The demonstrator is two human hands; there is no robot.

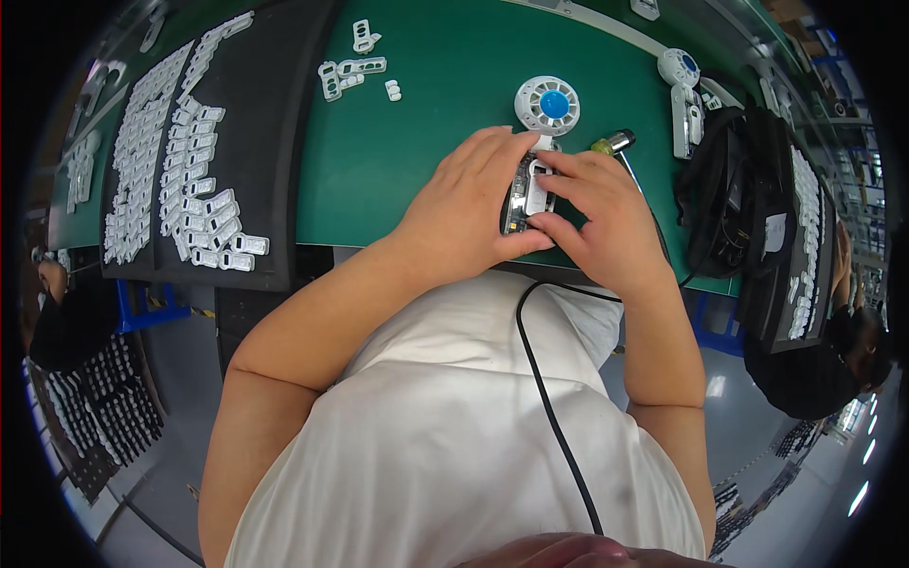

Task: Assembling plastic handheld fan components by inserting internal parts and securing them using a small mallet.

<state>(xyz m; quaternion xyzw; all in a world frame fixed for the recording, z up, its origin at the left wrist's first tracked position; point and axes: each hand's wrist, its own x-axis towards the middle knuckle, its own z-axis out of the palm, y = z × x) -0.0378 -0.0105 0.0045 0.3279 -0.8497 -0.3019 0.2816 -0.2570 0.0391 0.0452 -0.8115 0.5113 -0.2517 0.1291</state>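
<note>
A handheld fan lies on the green mat, its round white head (530, 112) with a blue centre pointing away from me. Its handle (515, 206) shows clear plastic with parts visible inside. My left hand (459, 204) wraps the handle from the left, thumb at the near end. From the right, my right hand (615, 208) grips a narrow white cover piece (537, 197) against the handle, with thumb and fingers on it. Whether the piece is seated or merely resting there, I cannot tell. Fingers hide part of the handle.
Several white casing parts (341, 68) lie at the mat's far left. Dark trays (256, 104) at left hold rows of white parts. A tool with a yellow-green and black handle (619, 142) lies right of the fan. Further right are another fan (678, 66) and a black bag (710, 180).
</note>
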